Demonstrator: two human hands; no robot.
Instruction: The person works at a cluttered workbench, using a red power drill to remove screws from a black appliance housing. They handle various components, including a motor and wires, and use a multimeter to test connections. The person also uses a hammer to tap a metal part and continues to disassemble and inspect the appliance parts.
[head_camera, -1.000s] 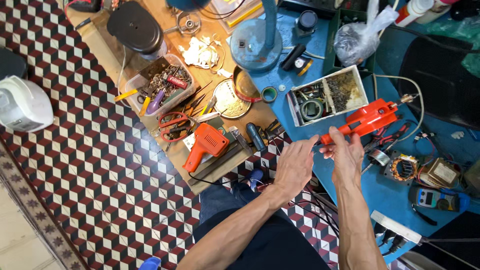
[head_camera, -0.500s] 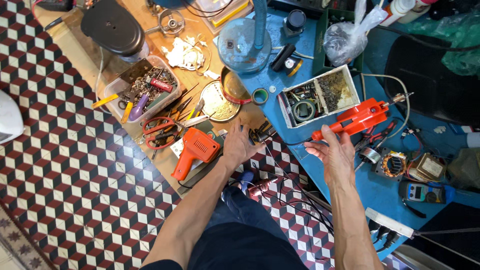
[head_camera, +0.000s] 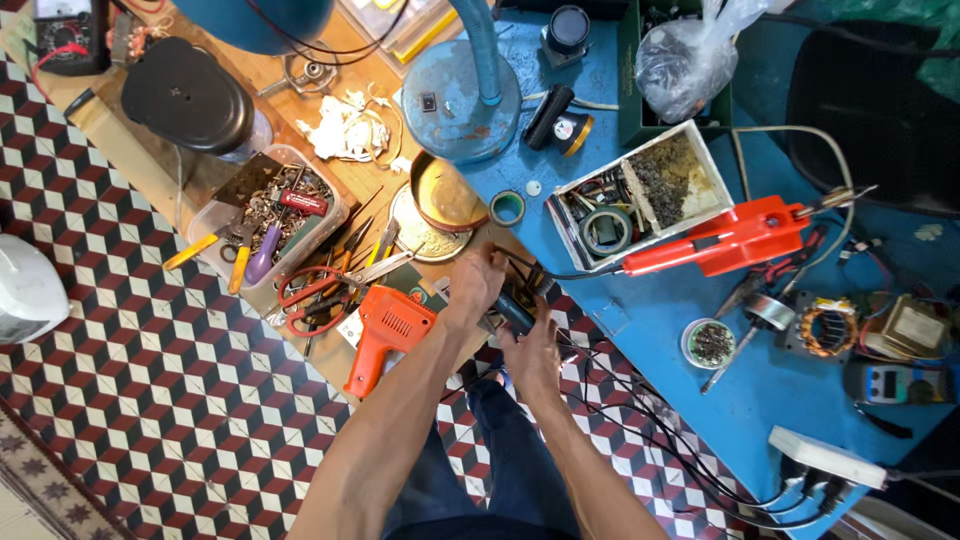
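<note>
A: Black, stubby and cylindrical, the tool (head_camera: 516, 314) sits at the near edge of the benches, right where the brown wooden board (head_camera: 150, 150) meets the blue-painted table (head_camera: 650, 320). Both hands are on it.

B: Grip, left hand (head_camera: 472, 288)?

A: Fingers curled down over the tool's far end and the black cables (head_camera: 600, 390) bunched there. Closed, as far as I can see; what the fingertips pinch is hidden under the hand.

B: Right hand (head_camera: 532, 358)?

A: Wrapped shut around the near end of the same black tool, thumb side up. The cables run out beside it, down and to the right towards the white power strip (head_camera: 825, 458).

B: Neighbours?

A: Orange pistol-shaped soldering gun (head_camera: 385, 330) lying just left of the left forearm, not touched. Red-handled scissors (head_camera: 315, 295) beyond it. Round brass-coloured tin (head_camera: 442, 195) and a small ring of teal tape (head_camera: 507, 208) just past the left hand. Long red plastic hand tool (head_camera: 725, 240) lies well apart on the blue table, next to a white tray of parts (head_camera: 640, 190). Clear plastic tub of small tools (head_camera: 275, 215) further left.

B: Floor?

A: Red, black and white cube-pattern tiles (head_camera: 150, 400).
</note>
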